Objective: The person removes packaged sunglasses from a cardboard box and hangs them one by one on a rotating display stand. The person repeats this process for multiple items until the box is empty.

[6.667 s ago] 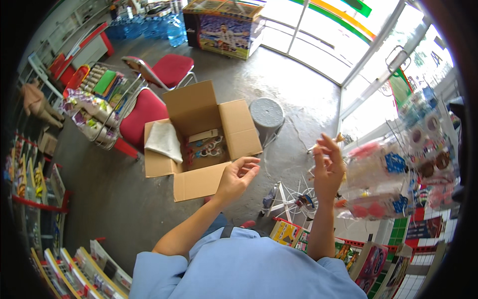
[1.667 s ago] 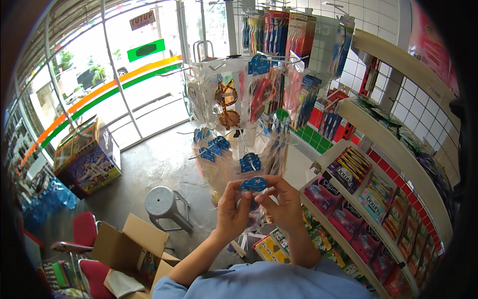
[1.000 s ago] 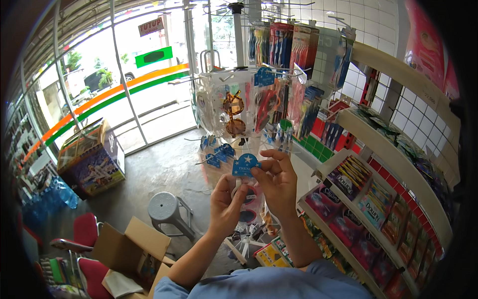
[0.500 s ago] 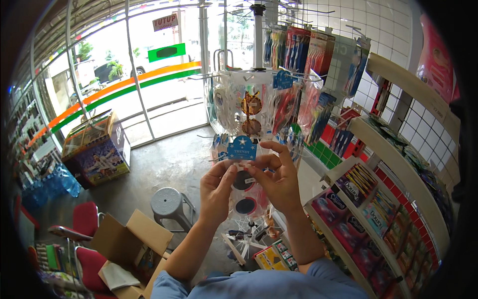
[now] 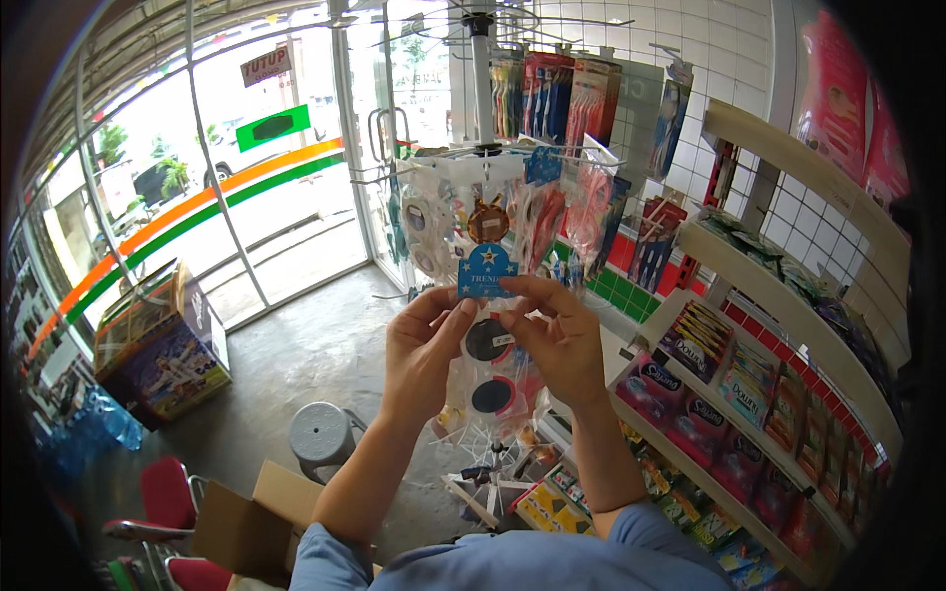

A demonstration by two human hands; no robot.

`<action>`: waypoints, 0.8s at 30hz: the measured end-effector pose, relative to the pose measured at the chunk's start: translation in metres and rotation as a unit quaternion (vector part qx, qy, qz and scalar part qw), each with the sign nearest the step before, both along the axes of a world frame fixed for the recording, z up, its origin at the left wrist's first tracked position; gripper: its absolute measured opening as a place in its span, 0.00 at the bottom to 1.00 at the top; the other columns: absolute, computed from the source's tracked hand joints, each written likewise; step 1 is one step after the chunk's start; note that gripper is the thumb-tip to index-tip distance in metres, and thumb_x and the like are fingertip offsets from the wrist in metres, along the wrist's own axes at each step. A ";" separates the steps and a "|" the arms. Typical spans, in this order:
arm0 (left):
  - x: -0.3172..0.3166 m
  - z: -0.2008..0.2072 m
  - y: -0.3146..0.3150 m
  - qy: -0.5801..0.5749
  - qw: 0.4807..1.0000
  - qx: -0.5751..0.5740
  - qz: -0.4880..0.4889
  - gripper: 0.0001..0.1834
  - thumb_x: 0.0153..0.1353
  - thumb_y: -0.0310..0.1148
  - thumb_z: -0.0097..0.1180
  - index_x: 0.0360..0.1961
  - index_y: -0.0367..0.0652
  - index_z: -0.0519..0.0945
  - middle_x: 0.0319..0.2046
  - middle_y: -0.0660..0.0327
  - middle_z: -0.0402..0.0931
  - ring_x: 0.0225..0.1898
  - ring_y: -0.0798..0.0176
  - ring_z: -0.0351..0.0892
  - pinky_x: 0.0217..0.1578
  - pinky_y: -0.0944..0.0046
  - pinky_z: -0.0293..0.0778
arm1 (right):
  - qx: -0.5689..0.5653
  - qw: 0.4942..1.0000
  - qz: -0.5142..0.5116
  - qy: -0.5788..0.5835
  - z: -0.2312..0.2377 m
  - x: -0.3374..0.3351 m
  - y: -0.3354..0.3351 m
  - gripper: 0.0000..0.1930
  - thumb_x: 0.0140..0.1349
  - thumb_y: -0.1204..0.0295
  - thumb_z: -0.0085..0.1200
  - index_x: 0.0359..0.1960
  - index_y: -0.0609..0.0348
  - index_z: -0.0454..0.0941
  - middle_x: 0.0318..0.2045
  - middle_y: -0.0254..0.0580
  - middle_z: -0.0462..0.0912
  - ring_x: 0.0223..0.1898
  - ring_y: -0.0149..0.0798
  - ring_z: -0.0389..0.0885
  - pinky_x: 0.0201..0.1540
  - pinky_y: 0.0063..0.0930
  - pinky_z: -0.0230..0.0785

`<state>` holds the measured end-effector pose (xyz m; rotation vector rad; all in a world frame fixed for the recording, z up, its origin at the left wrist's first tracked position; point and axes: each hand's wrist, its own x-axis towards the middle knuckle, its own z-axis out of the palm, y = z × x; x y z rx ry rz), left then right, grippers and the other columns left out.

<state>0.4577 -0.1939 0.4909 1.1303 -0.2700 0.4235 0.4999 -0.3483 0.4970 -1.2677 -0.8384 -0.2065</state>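
Note:
Between my two hands hangs a clear plastic packet of round dark sunglasses (image 5: 493,397) with red rims, topped by a blue star-printed header card (image 5: 488,280). My left hand (image 5: 422,347) pinches the packet's left side just under the card, thumb against the plastic. On the right side, my right hand (image 5: 562,340) is closed on the same packet with thumb and index finger near the card's lower corner. A small white sticker lies on the upper lens. Right behind the packet stands a wire display rack (image 5: 480,89) hung with more bagged items, among them tortoiseshell-rimmed sunglasses (image 5: 488,223).
Shelves of colourful sachets (image 5: 700,433) rise on my right. Toothbrush packs (image 5: 552,94) hang on the back grid. On the left floor are a grey stool (image 5: 322,433), an open cardboard box (image 5: 241,522), a red chair (image 5: 168,492) and a printed freezer-like box (image 5: 163,345).
My view has turned, so the window and stool sit farther left. The packet and both hands appear closer to the rack's hanging bags, the card now overlapping the tortoiseshell sunglasses. Both hands keep their pinch.

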 end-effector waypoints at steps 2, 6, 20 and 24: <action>0.002 -0.001 -0.001 -0.015 1.000 -0.012 -0.012 0.10 0.64 0.28 0.57 0.44 0.36 0.78 0.38 0.61 0.81 0.38 0.74 0.79 0.36 0.74 0.74 | 0.002 1.000 -0.010 0.008 -0.001 -0.004 0.001 0.21 0.57 0.84 0.60 0.53 0.62 0.75 0.37 0.33 0.79 0.38 0.21 0.76 0.36 0.14 0.69; 0.003 -0.010 -0.004 -0.016 0.998 -0.038 -0.042 0.09 0.63 0.28 0.59 0.43 0.36 0.79 0.38 0.62 0.81 0.37 0.76 0.77 0.34 0.78 0.71 | -0.022 0.999 -0.033 0.032 -0.006 -0.013 -0.003 0.21 0.56 0.83 0.62 0.52 0.62 0.75 0.37 0.32 0.79 0.38 0.20 0.75 0.34 0.12 0.67; 0.000 -0.037 -0.015 0.035 0.996 -0.054 -0.059 0.06 0.64 0.29 0.59 0.38 0.37 0.79 0.33 0.67 0.80 0.33 0.79 0.75 0.31 0.79 0.68 | -0.039 0.993 -0.047 0.096 -0.025 -0.032 -0.014 0.21 0.56 0.83 0.61 0.52 0.60 0.76 0.36 0.28 0.77 0.35 0.17 0.72 0.31 0.11 0.62; 0.001 -0.042 -0.015 0.041 0.995 -0.068 -0.054 0.06 0.63 0.29 0.59 0.38 0.38 0.79 0.33 0.65 0.81 0.31 0.78 0.77 0.30 0.78 0.71 | -0.047 0.993 -0.041 0.104 -0.028 -0.032 -0.015 0.21 0.57 0.83 0.61 0.53 0.60 0.76 0.34 0.28 0.77 0.33 0.17 0.72 0.31 0.11 0.61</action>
